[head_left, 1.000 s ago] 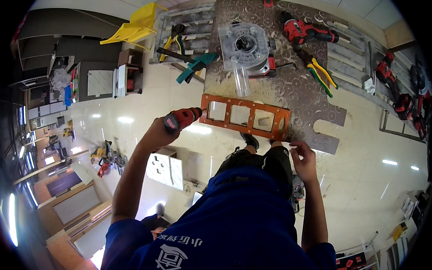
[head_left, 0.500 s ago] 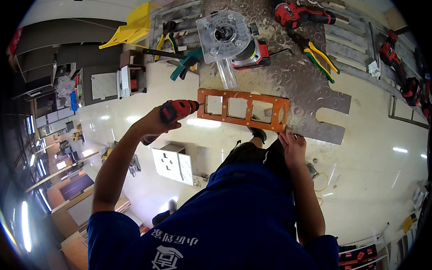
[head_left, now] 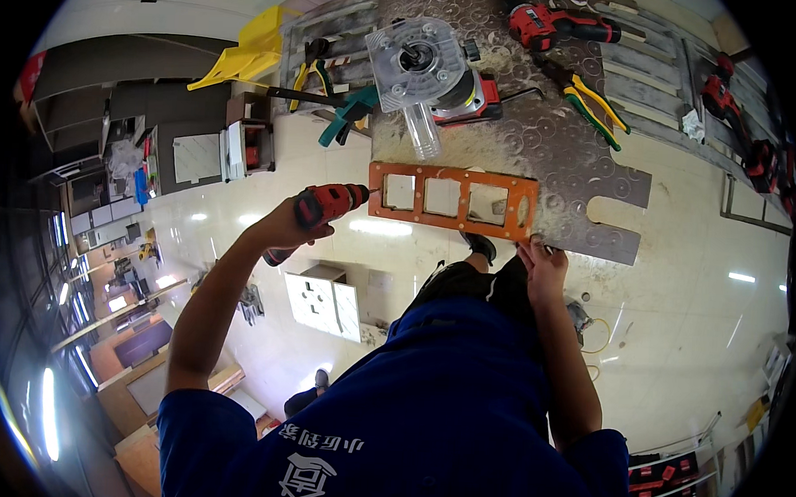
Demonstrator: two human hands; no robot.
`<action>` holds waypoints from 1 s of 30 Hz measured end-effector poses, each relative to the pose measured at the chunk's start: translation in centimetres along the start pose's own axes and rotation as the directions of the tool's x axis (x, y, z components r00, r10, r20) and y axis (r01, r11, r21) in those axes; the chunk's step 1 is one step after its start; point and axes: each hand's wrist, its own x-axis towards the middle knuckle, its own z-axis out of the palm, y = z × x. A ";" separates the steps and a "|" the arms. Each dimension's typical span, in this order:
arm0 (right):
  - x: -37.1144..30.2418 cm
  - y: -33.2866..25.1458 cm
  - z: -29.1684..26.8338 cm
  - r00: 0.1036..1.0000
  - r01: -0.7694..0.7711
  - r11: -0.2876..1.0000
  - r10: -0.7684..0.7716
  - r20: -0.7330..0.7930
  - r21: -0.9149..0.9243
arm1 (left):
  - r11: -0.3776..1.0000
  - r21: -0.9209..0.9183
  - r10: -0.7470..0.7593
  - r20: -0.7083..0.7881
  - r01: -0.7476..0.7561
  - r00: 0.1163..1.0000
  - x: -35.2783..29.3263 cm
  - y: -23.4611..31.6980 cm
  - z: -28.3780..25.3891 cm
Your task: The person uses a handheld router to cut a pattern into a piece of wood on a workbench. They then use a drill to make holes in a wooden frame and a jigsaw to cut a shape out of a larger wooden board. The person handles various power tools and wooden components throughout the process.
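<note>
My left hand (head_left: 285,228) is wrapped around the grip of a red and black cordless drill (head_left: 331,205). The drill lies sideways, its thin bit at the left end of an orange template (head_left: 452,222) with three square openings and a slot. That template rests along the near edge of a brown patterned board (head_left: 562,202). At the template's lower right corner, the fingers of my right hand (head_left: 544,265) are closed on its edge; their undersides are hidden. Beyond the template stands a trim router (head_left: 416,67) with a clear plastic base, turned base up.
Pliers with yellow-green handles (head_left: 597,111) and another red drill (head_left: 554,26) lie on the far board. A teal-handled tool (head_left: 346,115) and a yellow plastic piece (head_left: 257,51) are at the far left. More red power tools (head_left: 728,107) sit far right. Sawdust covers the board.
The whole view has shifted slightly to the right. The drill stays against the template's left end, and both hands keep their holds.
</note>
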 end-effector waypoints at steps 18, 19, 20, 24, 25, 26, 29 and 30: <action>-0.4 -1.6 -1.0 0.981 -0.184 0.983 0.185 0.056 -0.025 | 1.000 -0.016 0.008 -0.080 -0.009 0.997 -1.2 -0.8 1.3; -0.5 -1.9 -1.5 0.961 -0.255 0.965 0.260 0.092 -0.057 | 0.998 -0.031 0.046 -0.094 -0.049 0.995 -1.1 -2.0 1.2; -1.1 -2.6 -1.5 0.937 -0.263 0.943 0.300 0.176 -0.206 | 0.995 -0.050 0.084 -0.108 -0.090 0.991 -1.2 -2.5 1.2; -1.7 -4.3 0.5 0.876 0.170 0.737 0.192 0.443 -0.654 | 0.979 -0.203 -0.056 -0.110 0.033 0.992 -2.4 -2.0 1.2; -1.4 -4.2 2.1 0.842 0.361 0.624 0.100 0.530 -0.693 | 0.967 -0.249 -0.078 -0.108 0.048 0.991 -2.7 -2.1 1.3; -1.4 -3.5 4.6 0.821 0.423 0.704 -0.031 0.571 -0.571 | 0.953 -0.296 -0.098 -0.107 0.062 0.989 -3.0 -2.4 1.3; -0.4 -3.0 14.5 0.551 0.815 0.366 -0.252 0.796 -0.449 | 0.899 -0.428 0.020 -0.165 -0.090 0.986 -4.4 -4.5 1.8; -0.1 -2.5 18.2 0.528 0.828 0.302 -0.137 0.838 -0.473 | 0.884 -0.459 -0.002 -0.188 -0.086 0.982 -4.7 -5.7 2.5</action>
